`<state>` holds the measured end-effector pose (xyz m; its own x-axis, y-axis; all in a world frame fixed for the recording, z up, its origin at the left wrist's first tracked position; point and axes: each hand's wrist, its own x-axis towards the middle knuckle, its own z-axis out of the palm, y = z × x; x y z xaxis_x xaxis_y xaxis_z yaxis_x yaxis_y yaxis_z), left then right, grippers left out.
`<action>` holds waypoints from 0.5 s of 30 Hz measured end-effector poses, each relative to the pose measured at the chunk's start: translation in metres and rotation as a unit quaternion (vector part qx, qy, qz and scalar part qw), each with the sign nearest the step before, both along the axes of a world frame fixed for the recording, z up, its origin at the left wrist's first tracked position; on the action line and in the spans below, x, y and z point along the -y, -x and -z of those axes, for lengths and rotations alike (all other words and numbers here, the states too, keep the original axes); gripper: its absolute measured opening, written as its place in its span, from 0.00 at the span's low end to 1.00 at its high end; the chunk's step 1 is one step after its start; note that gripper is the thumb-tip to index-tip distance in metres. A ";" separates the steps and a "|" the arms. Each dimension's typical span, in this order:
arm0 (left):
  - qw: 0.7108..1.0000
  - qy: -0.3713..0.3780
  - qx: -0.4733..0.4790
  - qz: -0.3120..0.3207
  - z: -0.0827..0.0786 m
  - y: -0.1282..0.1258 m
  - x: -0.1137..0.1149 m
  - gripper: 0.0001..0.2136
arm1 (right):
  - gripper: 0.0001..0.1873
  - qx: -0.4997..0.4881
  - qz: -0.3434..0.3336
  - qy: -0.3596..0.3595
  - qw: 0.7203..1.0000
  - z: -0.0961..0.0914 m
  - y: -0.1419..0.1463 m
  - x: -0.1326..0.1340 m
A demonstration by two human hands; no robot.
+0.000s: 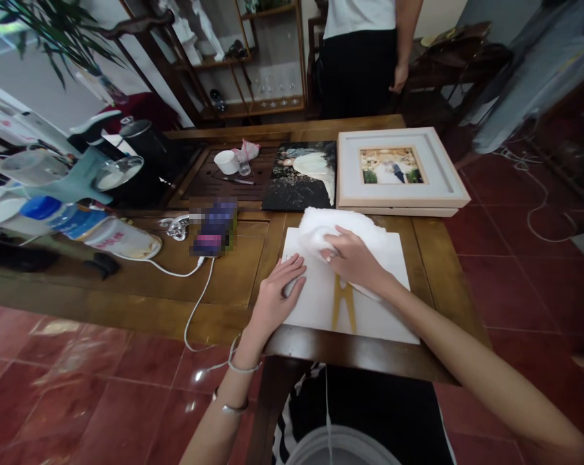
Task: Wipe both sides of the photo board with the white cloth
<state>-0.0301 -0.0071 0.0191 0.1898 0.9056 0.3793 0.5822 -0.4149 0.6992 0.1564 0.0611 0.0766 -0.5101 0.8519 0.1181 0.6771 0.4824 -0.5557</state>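
On a white board (315, 310) at the table's near side, my left hand (279, 289) lies with its fingers stretched out near the board's left edge. My right hand (352, 257) is closed around a tuft of white fluffy cotton (318, 242), low over the board. Behind and partly under that hand spreads a larger sheet of cotton wadding (354, 223), overlapping the board's far edge. A yellow, two-legged piece (344, 307) shaped like a clothespin lies below my right hand, its upper end partly hidden.
Beyond the board are a dark photo panel (299, 187) and stacked pale picture frames (352, 187). A phone (214, 229) with white cables lies left, near a bottle (59, 216) and a white cup (226, 161). A person (359, 64) stands across the table.
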 end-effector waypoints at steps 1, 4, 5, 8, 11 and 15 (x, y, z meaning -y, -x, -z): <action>1.000 -0.001 -0.003 -0.001 0.000 0.000 0.000 0.12 | 0.10 -0.003 0.000 0.002 1.000 0.000 0.010 -0.005; 1.000 -0.006 -0.005 -0.010 0.000 0.001 0.000 0.12 | 0.09 -0.007 -0.006 0.014 1.000 0.002 0.031 -0.011; 1.000 -0.006 -0.005 -0.011 0.000 0.002 0.001 0.12 | 0.09 -0.008 -0.006 0.019 1.000 0.003 0.033 -0.011; 1.000 0.002 -0.006 -0.004 0.000 0.002 0.001 0.12 | 0.10 -0.015 0.016 0.030 0.999 0.004 0.019 -0.010; 1.000 0.009 -0.004 -0.001 -0.001 0.002 0.001 0.12 | 0.11 -0.024 0.030 0.030 0.999 0.005 -0.016 -0.007; 1.000 0.013 0.002 -0.004 -0.001 0.001 0.000 0.13 | 0.12 -0.033 0.056 0.008 0.998 0.007 -0.070 0.007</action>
<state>-0.0307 -0.0071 0.0205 0.1806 0.9168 0.3562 0.5833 -0.3915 0.7117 0.2261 0.0536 0.0694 -0.4037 0.9049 0.1347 0.6880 0.3973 -0.6073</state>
